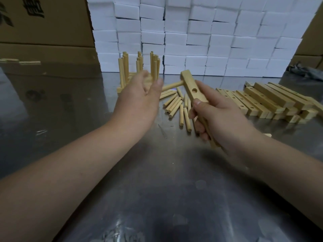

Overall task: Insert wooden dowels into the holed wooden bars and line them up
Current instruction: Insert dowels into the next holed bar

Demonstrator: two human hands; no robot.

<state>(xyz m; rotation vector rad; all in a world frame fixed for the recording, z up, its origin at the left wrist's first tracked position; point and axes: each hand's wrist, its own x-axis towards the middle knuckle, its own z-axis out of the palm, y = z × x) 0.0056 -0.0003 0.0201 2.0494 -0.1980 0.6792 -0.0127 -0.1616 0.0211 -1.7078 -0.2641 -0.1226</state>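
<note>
One dowel [172,85] juts sideways from the bar [189,84] gripped in the right hand [215,117], centre frame; the left hand [138,100] is spread open just left.

One holed bar [189,84] bearing one inserted dowel [172,86]; about a dozen loose dowels [181,116]; roughly ten stacked bars [269,95]; upright dowels [155,67] too crowded to count.

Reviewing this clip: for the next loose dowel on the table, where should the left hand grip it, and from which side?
Probably the dowel at the near edge of the pile: it lies flat, its near end clear of the others. Come from above with the left hand, fingers pinching its middle across the width, leaving one end free for the empty hole in the bar.
</note>
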